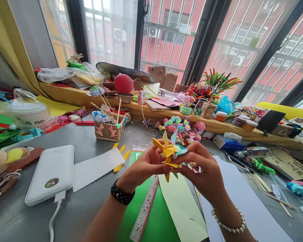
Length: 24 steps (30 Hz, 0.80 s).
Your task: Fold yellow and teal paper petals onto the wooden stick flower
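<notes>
A folded paper flower (pixel 168 150) with yellow and pale blue pointed petals is held up in front of me over the table. My left hand (pixel 151 161) pinches its left side, a dark dotted band around the wrist. From the right, my right hand (pixel 203 164) grips the pale blue and lower yellow petals between thumb and fingers; a beaded bracelet circles that wrist. Under the hands lie a green folder (pixel 151 205), a patterned ruler (pixel 145 210) and a pale green paper sheet (pixel 183 205). Several yellow folded strips (pixel 123 158) rest to the left.
A white power bank (pixel 53 174) with a cable stands left, beside a white paper strip (pixel 98 166). Behind are a decorated box (pixel 109 129) holding sticks and a bunch of craft flowers (pixel 180 127). White sheets (pixel 242 208), thin sticks and a plastic bottle (pixel 251 152) lie right.
</notes>
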Motion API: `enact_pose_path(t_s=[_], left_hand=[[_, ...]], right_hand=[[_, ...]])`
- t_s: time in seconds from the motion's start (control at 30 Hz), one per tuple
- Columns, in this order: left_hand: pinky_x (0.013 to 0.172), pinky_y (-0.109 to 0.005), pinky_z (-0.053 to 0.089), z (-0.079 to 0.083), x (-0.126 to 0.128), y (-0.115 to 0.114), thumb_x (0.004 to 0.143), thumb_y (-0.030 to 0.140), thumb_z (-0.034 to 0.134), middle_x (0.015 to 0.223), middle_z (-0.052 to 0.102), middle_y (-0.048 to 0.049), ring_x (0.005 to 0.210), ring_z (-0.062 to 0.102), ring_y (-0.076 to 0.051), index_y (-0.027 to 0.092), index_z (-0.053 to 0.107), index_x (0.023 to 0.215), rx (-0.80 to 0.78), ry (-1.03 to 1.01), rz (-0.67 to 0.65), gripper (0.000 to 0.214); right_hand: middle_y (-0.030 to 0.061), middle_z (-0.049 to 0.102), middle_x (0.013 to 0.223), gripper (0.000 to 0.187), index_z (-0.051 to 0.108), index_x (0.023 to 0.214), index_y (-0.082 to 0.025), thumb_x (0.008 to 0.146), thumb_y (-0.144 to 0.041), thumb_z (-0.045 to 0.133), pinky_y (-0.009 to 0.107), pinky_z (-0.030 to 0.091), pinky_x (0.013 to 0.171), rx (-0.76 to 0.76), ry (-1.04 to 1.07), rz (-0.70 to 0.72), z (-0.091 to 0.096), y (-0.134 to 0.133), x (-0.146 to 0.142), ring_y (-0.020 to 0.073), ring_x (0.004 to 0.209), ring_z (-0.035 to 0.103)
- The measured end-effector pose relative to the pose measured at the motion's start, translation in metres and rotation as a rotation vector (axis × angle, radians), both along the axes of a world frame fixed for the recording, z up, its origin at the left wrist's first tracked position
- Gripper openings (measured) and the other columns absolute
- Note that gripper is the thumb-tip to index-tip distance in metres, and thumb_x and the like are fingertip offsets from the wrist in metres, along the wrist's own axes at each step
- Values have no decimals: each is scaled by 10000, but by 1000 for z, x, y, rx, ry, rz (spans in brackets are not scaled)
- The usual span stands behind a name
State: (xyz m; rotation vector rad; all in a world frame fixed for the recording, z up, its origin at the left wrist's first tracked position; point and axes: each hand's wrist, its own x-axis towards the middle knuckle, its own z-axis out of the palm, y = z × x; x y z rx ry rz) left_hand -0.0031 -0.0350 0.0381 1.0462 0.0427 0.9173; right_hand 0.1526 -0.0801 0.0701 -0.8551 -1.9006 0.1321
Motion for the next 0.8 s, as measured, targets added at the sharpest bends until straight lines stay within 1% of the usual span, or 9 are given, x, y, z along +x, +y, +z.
enact_pose_path(t_s=[0.07, 0.13, 0.2, 0.3, 0.5, 0.63, 0.7, 0.8], left_hand=[[695, -195, 478, 0, 0, 0, 629, 24, 673, 897, 614, -9, 888, 604, -160, 229, 529, 1007, -2, -12, -12, 454], [692, -197, 481, 1, 1, -1, 631, -1, 656, 894, 605, -8, 869, 604, -152, 227, 524, 1012, -8, -15, -18, 463], [687, -193, 482, 1, 2, -2, 633, -24, 640, 903, 598, -8, 847, 603, -138, 224, 528, 1004, -16, -14, -26, 460], [659, -177, 478, 2, 3, -4, 640, -44, 620, 892, 588, -5, 787, 597, -109, 211, 541, 986, -37, -11, -39, 437], [638, -174, 473, 2, 5, -5, 642, -46, 622, 856, 584, 5, 745, 580, -92, 205, 549, 972, -55, -16, -81, 421], [612, -160, 460, 2, 5, -5, 633, -30, 640, 847, 595, 5, 738, 580, -93, 198, 558, 963, -55, -21, -75, 409], [614, -160, 456, 2, 5, -4, 625, -25, 647, 857, 601, -3, 752, 584, -101, 192, 559, 968, -53, -15, -50, 416], [641, -198, 465, 1, 4, -4, 625, -9, 649, 871, 610, -14, 755, 604, -129, 200, 544, 981, -52, 21, -18, 426]], right_hand=[[-20, 433, 702, 138, 660, 785, -212, 660, -255, 701, 224, 431, 523, -24, -43, 20, 2, 0, 3, 104, 611, 466], [-18, 416, 713, 174, 663, 830, -220, 663, -254, 700, 234, 436, 550, -42, -85, 19, 4, 0, 6, 111, 635, 461], [-16, 397, 716, 152, 667, 853, -239, 701, -229, 666, 241, 434, 560, -55, -107, 14, 4, 0, 7, 116, 647, 451], [-13, 382, 714, 115, 676, 825, -262, 740, -206, 623, 246, 423, 548, -64, -106, 30, 2, 2, 9, 121, 646, 435], [-11, 375, 714, 60, 678, 765, -258, 723, -238, 641, 251, 410, 543, -99, -50, 56, -1, 5, 10, 127, 656, 429], [-11, 381, 719, 53, 677, 752, -256, 705, -238, 661, 247, 413, 551, -117, -6, 89, -2, 7, 9, 125, 660, 427], [-10, 386, 736, 83, 677, 754, -260, 676, -235, 689, 240, 424, 556, -170, 35, 114, -3, 9, 8, 121, 665, 432], [-6, 376, 778, 218, 674, 828, -288, 622, -245, 731, 220, 433, 541, -297, 62, 183, -5, 11, 8, 123, 699, 434]])
